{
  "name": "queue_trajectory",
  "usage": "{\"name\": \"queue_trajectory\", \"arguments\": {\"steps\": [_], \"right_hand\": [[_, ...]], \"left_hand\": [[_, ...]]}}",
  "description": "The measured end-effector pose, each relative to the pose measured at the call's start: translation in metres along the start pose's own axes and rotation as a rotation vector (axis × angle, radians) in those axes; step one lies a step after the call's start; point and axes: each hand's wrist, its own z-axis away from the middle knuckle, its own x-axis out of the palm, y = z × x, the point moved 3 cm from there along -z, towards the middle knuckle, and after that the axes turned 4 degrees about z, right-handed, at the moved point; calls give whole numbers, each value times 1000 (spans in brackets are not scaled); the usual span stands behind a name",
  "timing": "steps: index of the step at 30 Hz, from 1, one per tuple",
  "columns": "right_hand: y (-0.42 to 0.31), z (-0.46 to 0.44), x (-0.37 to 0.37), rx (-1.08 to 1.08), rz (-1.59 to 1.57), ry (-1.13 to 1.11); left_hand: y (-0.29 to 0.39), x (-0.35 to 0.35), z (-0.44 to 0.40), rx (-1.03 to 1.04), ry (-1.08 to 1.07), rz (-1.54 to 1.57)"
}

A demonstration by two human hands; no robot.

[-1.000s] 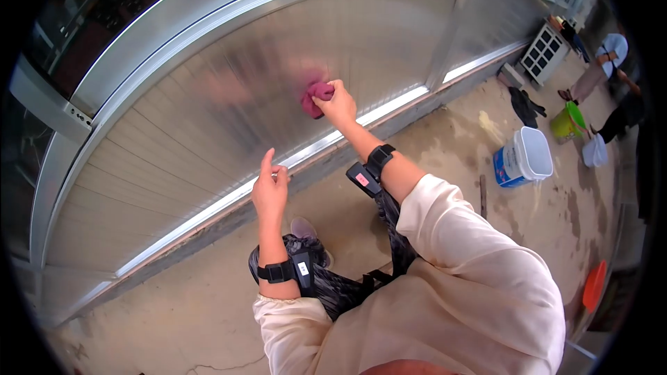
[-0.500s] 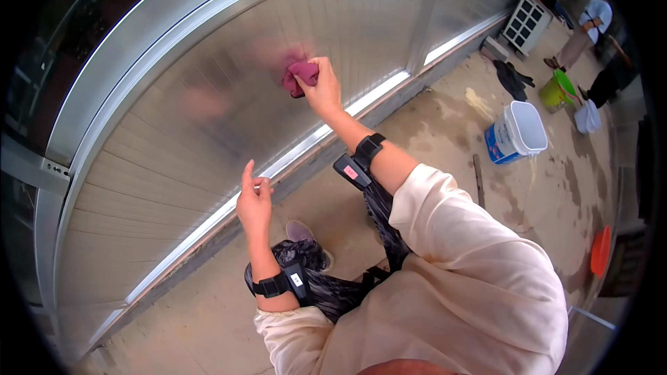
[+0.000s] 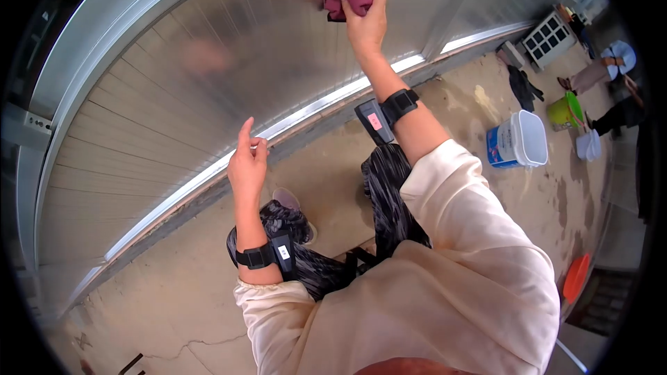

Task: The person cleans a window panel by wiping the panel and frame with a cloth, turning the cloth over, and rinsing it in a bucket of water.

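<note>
My right hand [image 3: 367,24] is closed around a crumpled maroon cloth [image 3: 347,1], which it presses against the shiny metal panel [image 3: 271,35]. The panel reflects the cloth and hand as blurred patches. My left hand [image 3: 248,167] is raised in front of the lower part of the panel and holds nothing. Its index finger points up while the other fingers are partly curled, apart from the metal. Black straps with small boxes sit on both forearms.
Right of me stand a white-and-blue bucket [image 3: 517,140], a green bucket [image 3: 565,112] and a small white container [image 3: 588,146]. An orange basin [image 3: 576,278] lies farther down. A dark cloth [image 3: 524,87] lies on the floor near a white crate-like frame [image 3: 549,38]. Two people are at the far right.
My right hand has slid the cloth up and to the right along the panel. The left hand keeps its pose, and the whole view has shifted slightly.
</note>
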Motion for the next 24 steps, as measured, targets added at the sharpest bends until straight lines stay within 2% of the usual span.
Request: {"name": "queue_trajectory", "arguments": {"steps": [1, 3, 5, 6, 7, 9, 10, 12, 13, 14, 15, 16, 17, 18, 19, 21, 22, 24], "right_hand": [[24, 21, 4, 90, 23, -47], [98, 63, 20, 458, 39, -337], [100, 82, 9, 448, 345, -717], [81, 89, 4, 411, 250, -759], [60, 98, 3, 462, 86, -814], [-10, 113, -13, 601, -362, -1064], [-38, 122, -20, 621, -420, -1133], [-69, 144, -27, 536, -470, -1196], [-67, 156, -25, 206, -341, -1135], [-67, 167, -23, -113, -213, -1030], [-70, 172, -28, -125, -225, -1040], [-73, 179, -32, -80, -345, -1143], [-75, 185, -34, -27, -466, -1247], [-74, 185, -33, -28, -477, -1259], [-69, 183, -29, 101, -547, -1251], [-49, 177, -19, 322, -664, -1180], [-43, 171, -19, 317, -672, -1189], [-28, 165, -19, 543, -479, -1204]], "left_hand": [[-3, 2, -4, 2, 7, 5], [-10, 8, -6, 17, 7, 2], [-19, 9, -9, 0, 24, -45], [-15, 6, -8, 9, 20, -54], [-10, 4, -5, -1, 40, -64], [-17, 2, -7, 66, 121, 73], [-19, 2, -7, 45, 104, 258], [2, -1, 4, -310, -119, 1107], [8, -3, 10, -298, -70, 1109], [15, 0, 16, -262, -133, 1151], [19, 2, 20, -234, -210, 1192], [15, 2, 21, -233, -196, 1195], [6, 2, 23, -278, -99, 1218], [-4, 0, 25, -321, 4, 1235], [-13, -11, 24, -283, 82, 1402], [-31, -47, 16, -174, 213, 1527], [-19, -76, 19, -146, 448, 1388], [-5, -125, 13, 49, 743, 1130]]}}
